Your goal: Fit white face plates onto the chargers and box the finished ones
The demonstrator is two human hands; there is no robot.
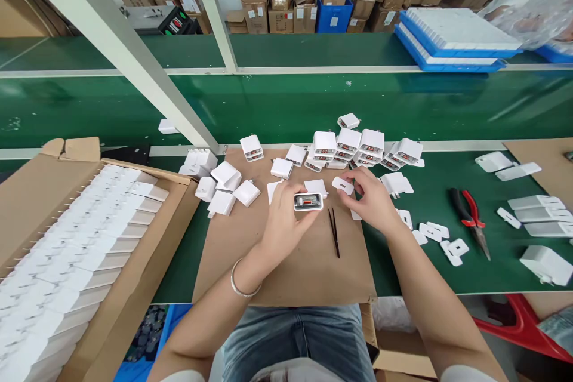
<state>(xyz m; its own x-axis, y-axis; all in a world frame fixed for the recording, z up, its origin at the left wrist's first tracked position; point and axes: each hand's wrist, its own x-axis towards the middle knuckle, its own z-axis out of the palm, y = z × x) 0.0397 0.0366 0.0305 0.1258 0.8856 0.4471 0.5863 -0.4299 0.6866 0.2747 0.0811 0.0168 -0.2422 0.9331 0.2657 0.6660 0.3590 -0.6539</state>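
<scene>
In the head view, my left hand grips a white charger housing. Its end faces me uncovered, with circuit parts showing inside. To the right, my right hand pinches a small white end cap with a slot in it, held apart from the housing. Below and between the hands, black tweezers lie on a brown cardboard sheet. Just beyond my hands stand several uncovered chargers in a cluster. Loose end caps lie right of my right wrist.
At left, a cardboard box holds rows of white chargers. More chargers sit in a pile beside it. Red-handled pliers and several white housings lie at right. A slanted white post crosses the upper left.
</scene>
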